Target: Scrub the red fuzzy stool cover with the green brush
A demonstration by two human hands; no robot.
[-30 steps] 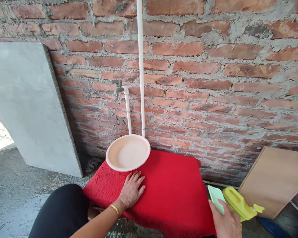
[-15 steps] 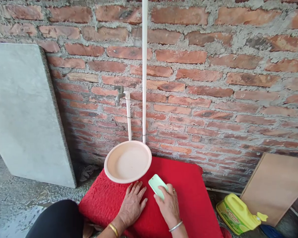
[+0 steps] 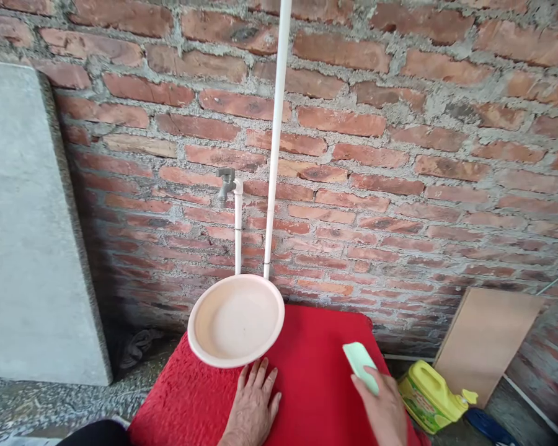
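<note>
My right hand (image 3: pixel 384 402) is closed around a pale green scrub brush (image 3: pixel 361 362), over the right side of a red cloth (image 3: pixel 316 371). Only the smooth back of the brush shows; its underside is hidden. My left hand (image 3: pixel 255 402) lies flat on the cloth with fingers spread, its fingertips close to the rim of a pale pink basin (image 3: pixel 235 362). The basin rests on the cloth's far left part and shows only its bare inside. The cloth looks rumpled on the left and smoother on the right.
A grey tap (image 3: pixel 225 183) on a white pipe (image 3: pixel 238 235) stands behind the basin, against the brick wall (image 3: pixel 353 210). At the left leans a grey slab (image 3: pixel 32 217). A yellow jug (image 3: pixel 430 396) and a brown board (image 3: pixel 486 337) are at the right.
My right hand has moved to the right across the cloth with the scrub brush. My left hand stays flat near the basin. The view has shifted slightly.
</note>
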